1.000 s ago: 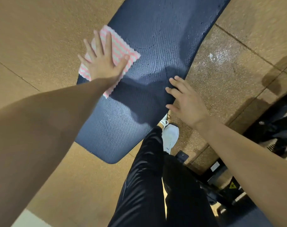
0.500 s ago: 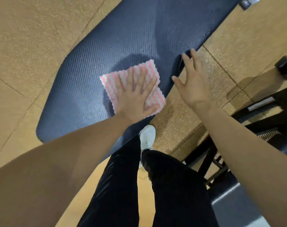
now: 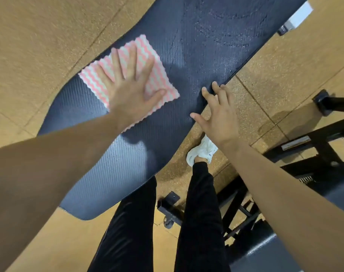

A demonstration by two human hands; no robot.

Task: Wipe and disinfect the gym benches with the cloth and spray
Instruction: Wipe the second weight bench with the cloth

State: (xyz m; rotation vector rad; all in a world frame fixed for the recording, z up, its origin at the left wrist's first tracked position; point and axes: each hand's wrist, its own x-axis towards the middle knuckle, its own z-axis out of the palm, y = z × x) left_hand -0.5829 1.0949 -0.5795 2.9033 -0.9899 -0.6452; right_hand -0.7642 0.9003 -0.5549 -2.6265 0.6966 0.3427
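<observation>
A dark navy padded bench (image 3: 196,61) runs diagonally from lower left to upper right. A pink-and-white wavy-striped cloth (image 3: 157,75) lies flat on its left half. My left hand (image 3: 132,91) presses flat on the cloth, fingers spread. My right hand (image 3: 218,114) rests on the bench's right edge, its fingertips on the pad, holding nothing. Wet streaks glisten on the pad's upper right part. No spray bottle is in view.
Tan speckled rubber floor tiles (image 3: 39,46) surround the bench. Black metal frame bars (image 3: 324,146) stand at the right, and another dark pad (image 3: 265,250) sits at lower right. My black-trousered legs (image 3: 202,213) and a white shoe (image 3: 202,152) are beside the bench.
My left hand slid the cloth from the bench's right edge toward its left side. My right hand shifted slightly along the right edge.
</observation>
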